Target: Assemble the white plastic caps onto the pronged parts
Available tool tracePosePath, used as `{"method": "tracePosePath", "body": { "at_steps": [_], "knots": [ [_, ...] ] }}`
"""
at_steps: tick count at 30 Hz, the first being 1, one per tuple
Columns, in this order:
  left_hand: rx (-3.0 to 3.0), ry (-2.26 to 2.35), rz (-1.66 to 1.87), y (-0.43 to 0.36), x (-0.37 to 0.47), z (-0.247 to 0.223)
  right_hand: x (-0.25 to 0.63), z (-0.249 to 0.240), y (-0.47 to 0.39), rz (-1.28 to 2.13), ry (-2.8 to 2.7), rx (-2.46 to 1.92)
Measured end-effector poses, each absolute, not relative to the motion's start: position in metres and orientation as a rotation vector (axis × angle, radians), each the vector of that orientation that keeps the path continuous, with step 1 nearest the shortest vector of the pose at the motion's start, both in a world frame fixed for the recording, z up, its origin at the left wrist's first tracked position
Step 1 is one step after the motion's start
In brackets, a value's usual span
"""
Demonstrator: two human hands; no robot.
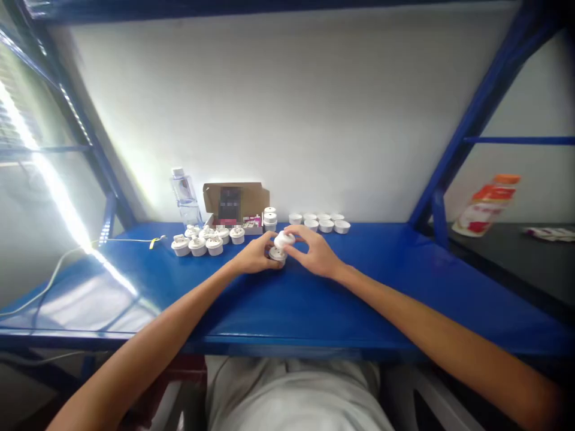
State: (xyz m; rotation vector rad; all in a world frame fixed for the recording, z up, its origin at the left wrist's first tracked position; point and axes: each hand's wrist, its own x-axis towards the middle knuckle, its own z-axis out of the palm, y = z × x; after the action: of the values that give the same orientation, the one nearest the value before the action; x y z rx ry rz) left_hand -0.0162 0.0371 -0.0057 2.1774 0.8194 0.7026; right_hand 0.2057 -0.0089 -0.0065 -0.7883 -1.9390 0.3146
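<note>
In front of me, near the middle of the blue table, my left hand (257, 256) is closed around a white round cup-shaped part (277, 255). Just above it, my right hand (315, 251) pinches a smaller white round piece (284, 239) between thumb and fingers. The two parts overlap in view; whether they touch I cannot tell. To the left stands a group of white cups with pieces in their tops (197, 244). Behind my right hand are several plain white cups (326, 225) in rows. A short stack of white parts (270, 219) stands behind my hands.
An open cardboard box (236, 206) stands against the wall, with a clear bottle (185, 197) on its left. A white cable (58, 266) runs along the left of the blue table (368, 299). At far right, a bottle with an orange cap (487, 206) stands on a dark surface.
</note>
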Motion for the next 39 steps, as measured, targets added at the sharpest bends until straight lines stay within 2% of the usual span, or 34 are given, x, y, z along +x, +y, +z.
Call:
{"method": "tracePosePath", "body": {
  "at_steps": [4,11,21,34,39],
  "knots": [
    [2.118,0.78,0.742,0.034,-0.013,-0.006,0.202,-0.009,-0.011,0.422,-2.104,-0.761],
    [1.895,0.735,0.78,0.029,-0.018,0.017,0.206,-0.009,-0.012,0.612,-1.881,-0.803],
    [1.786,0.685,0.715,0.025,-0.025,0.03,0.206,-0.007,-0.015,0.668,-1.8,-0.719],
    [1.542,0.703,0.576,0.022,-0.02,0.028,0.21,-0.007,-0.021,0.204,-2.005,-0.648],
    [1.583,0.678,0.53,0.02,-0.024,0.031,0.209,-0.006,-0.025,0.181,-2.032,-0.622]
  ]
}}
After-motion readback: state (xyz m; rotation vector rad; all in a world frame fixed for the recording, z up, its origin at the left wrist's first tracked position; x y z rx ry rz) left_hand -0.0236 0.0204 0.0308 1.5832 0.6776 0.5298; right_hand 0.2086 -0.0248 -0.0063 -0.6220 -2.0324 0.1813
